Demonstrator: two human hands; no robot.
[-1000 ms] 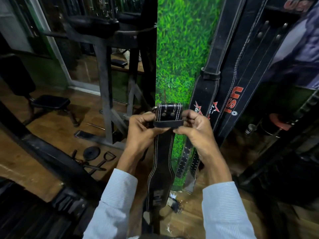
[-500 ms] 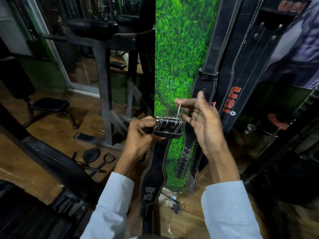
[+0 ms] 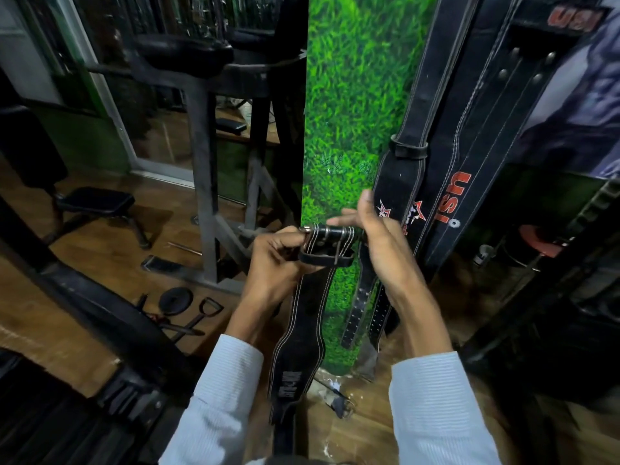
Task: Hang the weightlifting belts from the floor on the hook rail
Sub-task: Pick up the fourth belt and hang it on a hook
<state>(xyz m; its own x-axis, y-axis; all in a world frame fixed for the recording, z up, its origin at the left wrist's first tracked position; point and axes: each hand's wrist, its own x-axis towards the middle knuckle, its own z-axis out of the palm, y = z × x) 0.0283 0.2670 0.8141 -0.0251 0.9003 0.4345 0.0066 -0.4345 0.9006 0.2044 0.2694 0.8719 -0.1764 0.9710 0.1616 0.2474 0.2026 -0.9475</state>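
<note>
Belt (image 3: 307,317) buckle end pinched in left hand (image 3: 275,263), fingers curled round the strap just below the buckle (image 3: 330,234); the rest hangs down toward the floor. Right hand (image 3: 385,243) beside the buckle, fingers loose and spread, holding nothing. Two hung belts (image 3: 436,129) on the wall right behind. Step, I'd judge: readying the buckle for hanging. Next: lift it to a hook, out of view above.

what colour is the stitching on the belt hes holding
White, in double rows along the edges of the black leather belt the left hand grips; the head view shows it.
</note>
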